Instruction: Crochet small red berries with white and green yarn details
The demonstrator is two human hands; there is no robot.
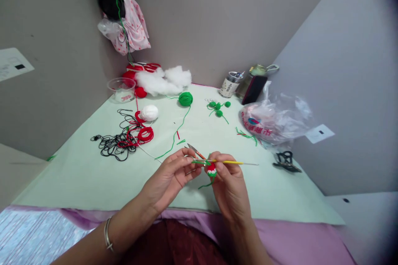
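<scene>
Near the table's front edge, my right hand (229, 182) pinches a yellow crochet hook (233, 162) and a small red, white and green crocheted piece (212, 169). The hook lies about level, its metal end pointing right. My left hand (174, 174) has its thumb and forefinger closed on green yarn (199, 161) that runs to the top of the piece. A green tail hangs below the piece. Scissors (195, 150) show just beyond the fingers, their handles hidden by my hands.
A green yarn ball (185, 99), white stuffing (161, 81), small green balls (219, 113) and a cup (229, 86) stand farther back. Left are tangled black cord (115, 145) and a white ball (149, 113); right, a plastic bag (273, 120) and black clip (286, 162).
</scene>
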